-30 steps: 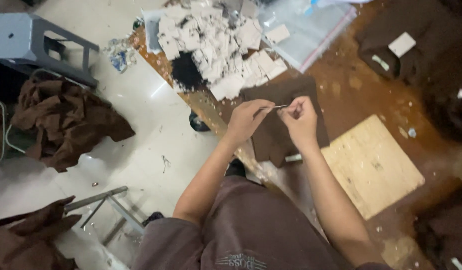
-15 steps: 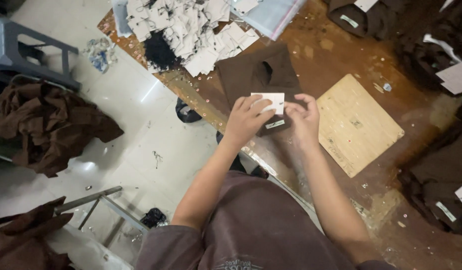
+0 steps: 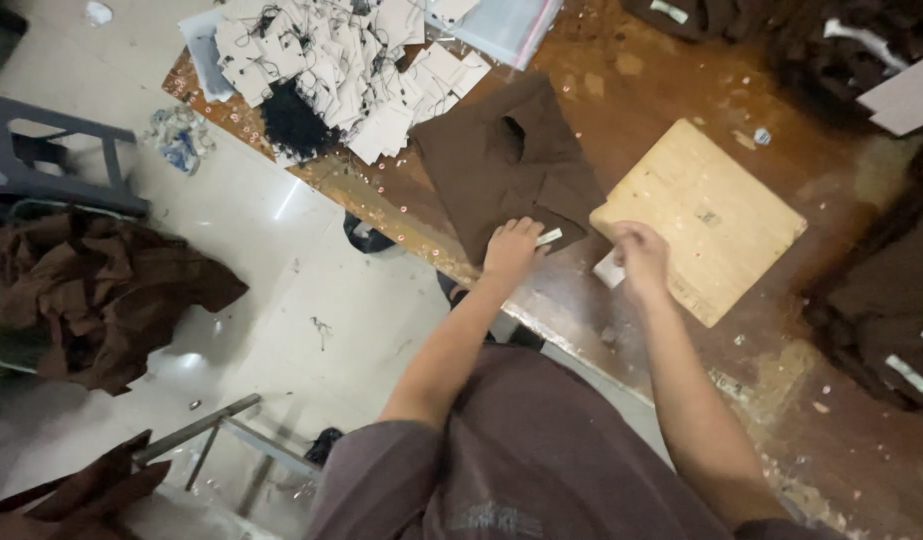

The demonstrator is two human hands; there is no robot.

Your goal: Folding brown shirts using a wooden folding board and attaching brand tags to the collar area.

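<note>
One folded brown garment (image 3: pixel 502 165) lies on the table (image 3: pixel 672 70); the left hand (image 3: pixel 512 250) presses its near edge, fingers curled by a small label (image 3: pixel 549 237). The right hand (image 3: pixel 640 258) pinches one white tag (image 3: pixel 609 272) beside one wooden board (image 3: pixel 712 215)

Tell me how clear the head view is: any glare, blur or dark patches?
Head view: bright glare streaks on the pale floor; the right hand is slightly motion-blurred, the left hand sharper on the brown garment; the dark cloth pile at the right loses detail in shadow.
</note>
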